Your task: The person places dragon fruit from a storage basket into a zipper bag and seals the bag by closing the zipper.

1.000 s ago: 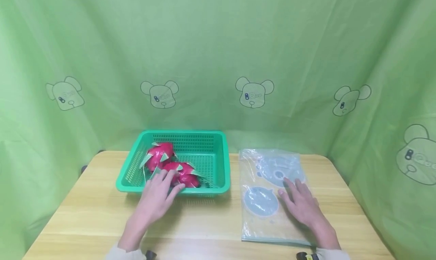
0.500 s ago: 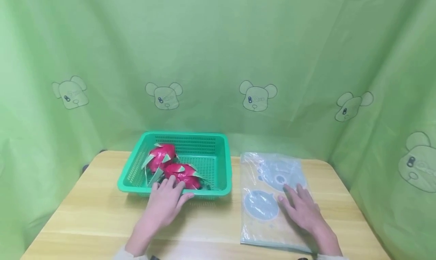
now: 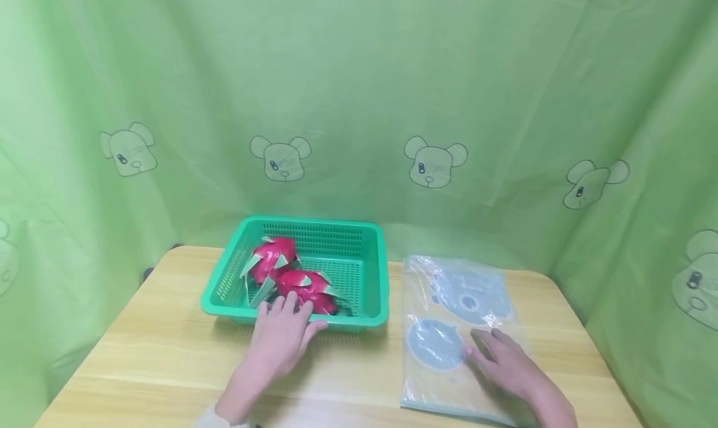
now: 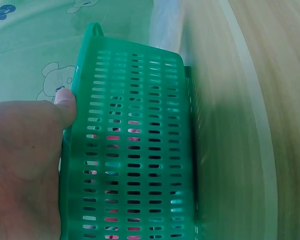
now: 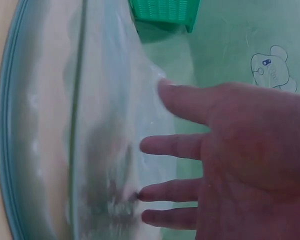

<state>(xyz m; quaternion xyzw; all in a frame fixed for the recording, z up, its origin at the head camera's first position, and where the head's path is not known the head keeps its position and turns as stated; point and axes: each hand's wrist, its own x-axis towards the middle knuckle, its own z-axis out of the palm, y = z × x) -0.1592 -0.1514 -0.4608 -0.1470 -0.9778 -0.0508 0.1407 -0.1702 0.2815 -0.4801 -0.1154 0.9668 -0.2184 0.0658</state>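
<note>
My left hand (image 3: 282, 337) lies at the near rim of a green slotted plastic basket (image 3: 367, 291); its fingers reach over the rim, the thumb points right along it. The left wrist view shows the thumb tip at the rim of the basket (image 4: 135, 150), while the other fingers are hidden. Pink dragon fruits with pale green scales, one farther back (image 3: 273, 260) and one nearer (image 3: 308, 290), sit inside. Over a clear zip bag with blue bear prints (image 3: 434, 378), my right hand (image 3: 507, 362) is spread, holding nothing. In the right wrist view its fingers (image 5: 172, 146) are straight.
Basket and bag sit side by side on a light wooden table (image 3: 140, 359). A green curtain with bear-head prints (image 3: 359, 91) hangs behind and at both sides. The bag's blue zip edge (image 5: 5, 125) faces the near side.
My left hand has drawn back from over the nearer dragon fruit to the basket's near rim. My right hand has shifted slightly toward the near side of the bag. The head view has turned slightly.
</note>
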